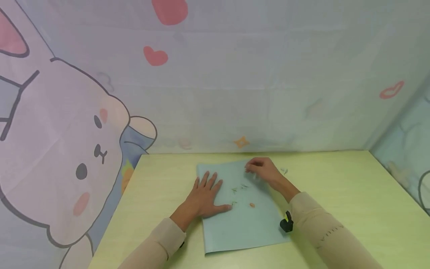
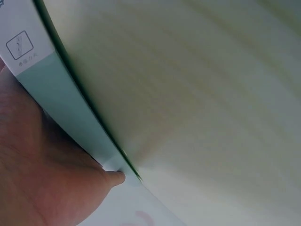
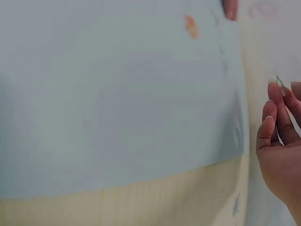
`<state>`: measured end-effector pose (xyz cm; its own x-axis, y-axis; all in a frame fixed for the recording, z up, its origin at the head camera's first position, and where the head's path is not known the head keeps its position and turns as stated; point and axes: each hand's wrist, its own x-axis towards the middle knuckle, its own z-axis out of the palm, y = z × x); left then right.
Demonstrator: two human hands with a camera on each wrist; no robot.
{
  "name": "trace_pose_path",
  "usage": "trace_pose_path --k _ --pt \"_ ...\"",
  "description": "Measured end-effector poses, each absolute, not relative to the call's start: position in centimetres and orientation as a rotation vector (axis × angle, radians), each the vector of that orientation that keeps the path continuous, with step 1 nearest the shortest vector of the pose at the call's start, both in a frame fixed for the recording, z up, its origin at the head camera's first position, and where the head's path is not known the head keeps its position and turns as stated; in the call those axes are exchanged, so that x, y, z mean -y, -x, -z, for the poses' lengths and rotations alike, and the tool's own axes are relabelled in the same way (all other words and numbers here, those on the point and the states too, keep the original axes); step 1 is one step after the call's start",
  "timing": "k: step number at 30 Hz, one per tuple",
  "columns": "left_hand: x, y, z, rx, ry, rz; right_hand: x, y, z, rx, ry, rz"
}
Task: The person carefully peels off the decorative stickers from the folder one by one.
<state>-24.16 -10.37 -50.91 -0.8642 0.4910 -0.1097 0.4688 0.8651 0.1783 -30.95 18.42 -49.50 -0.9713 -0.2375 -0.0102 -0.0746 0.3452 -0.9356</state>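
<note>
A pale blue-green book or booklet [image 1: 242, 228] lies on the table; its printed edge [image 2: 70, 99] shows in the left wrist view. My left hand [image 1: 203, 198] rests on its left side with fingers spread. Over the far right part, my right hand [image 1: 265, 172] is raised and pinches a thin green sprig [image 3: 279, 81] between thumb and fingertips. Small green sprigs [image 1: 234, 190] lie on the pale surface between the hands, one close to the left thumb. Nearer to me is a small orange petal or leaf [image 1: 252, 205].
Beyond the book's right edge, a small greyish sprig [image 1: 284, 170] lies on the yellow-green table [image 1: 336, 194]. A printed cloth backdrop [image 1: 235, 93] rises behind the table's far edge. A dark cable [image 1: 420, 190] hangs at the far right.
</note>
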Motion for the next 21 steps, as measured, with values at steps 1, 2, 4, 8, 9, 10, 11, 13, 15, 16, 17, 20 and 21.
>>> trace_pose_path --k 1,2,4,8,9,10,11,13,15,16,17,20,21 --pt "10.3 24.2 50.9 -2.887 -0.748 -0.216 -18.7 31.0 49.5 -2.442 0.281 1.723" --pt "10.3 24.2 50.9 -2.888 -0.752 -0.219 -18.9 31.0 49.4 -2.427 0.278 1.753" --pt "10.2 24.3 50.9 -2.890 -0.754 -0.218 -19.2 31.0 49.2 -2.419 0.271 1.780" --pt "10.1 24.3 51.0 -2.890 -0.763 -0.247 -19.9 31.0 48.7 -2.420 0.285 1.770" --pt "10.0 24.3 51.0 -2.888 -0.761 -0.250 -20.1 31.0 48.6 -2.432 0.288 1.753" --pt "10.0 24.3 51.0 -2.888 -0.764 -0.262 -20.4 31.0 48.5 -2.441 0.297 1.737" --pt "9.9 24.2 51.0 -2.888 -0.768 -0.276 -20.7 31.0 48.4 -2.447 0.292 1.723" --pt "9.8 24.2 51.0 -2.888 -0.775 -0.291 -21.2 31.0 48.3 -2.469 0.289 1.695" --pt "9.6 24.1 50.9 -2.886 -0.782 -0.294 -21.8 31.0 48.3 -2.493 0.280 1.679" --pt "9.6 24.1 50.9 -2.888 -0.785 -0.299 -22.2 31.0 48.3 -2.499 0.282 1.674" --pt "9.6 24.0 50.9 -2.887 -0.785 -0.299 -22.4 31.0 48.4 -2.507 0.282 1.672" --pt "9.6 23.9 50.9 -2.889 -0.779 -0.286 -23.0 31.0 48.5 -2.513 0.295 1.673" --pt "9.6 23.9 50.8 -2.891 -0.776 -0.286 -23.2 31.0 48.5 -2.510 0.300 1.671"
